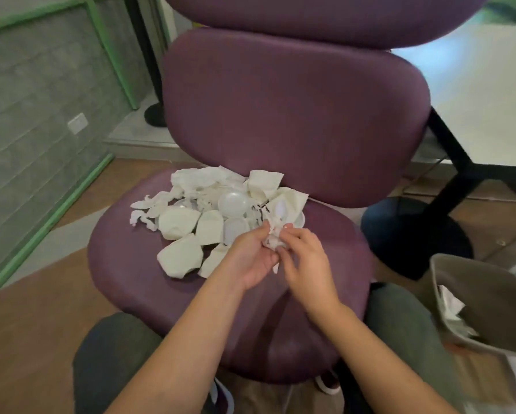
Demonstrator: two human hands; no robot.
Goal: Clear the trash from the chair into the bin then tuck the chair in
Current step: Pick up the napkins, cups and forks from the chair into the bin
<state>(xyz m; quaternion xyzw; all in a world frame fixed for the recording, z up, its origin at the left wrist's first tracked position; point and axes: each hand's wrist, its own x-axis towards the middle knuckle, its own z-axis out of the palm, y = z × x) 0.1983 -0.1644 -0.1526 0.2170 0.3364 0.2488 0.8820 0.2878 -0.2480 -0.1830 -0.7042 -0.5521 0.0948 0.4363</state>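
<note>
A purple office chair (295, 124) faces me, its seat (149, 294) low in the middle of the head view. A pile of white trash (209, 216) lies on the seat: crushed paper cups, torn tissue and clear plastic lids. My left hand (250, 258) and my right hand (304, 258) meet over the seat's front right part. Both pinch one crumpled white paper wad (273, 234) between them, just above the pile's near edge. A grey bin (471, 300) stands at the lower right with white paper inside.
A white table (483, 94) with black legs stands behind the chair on the right, a round dark base (415, 234) beneath it. A grey tiled wall with green trim (39, 121) runs along the left. My knees sit either side of the seat.
</note>
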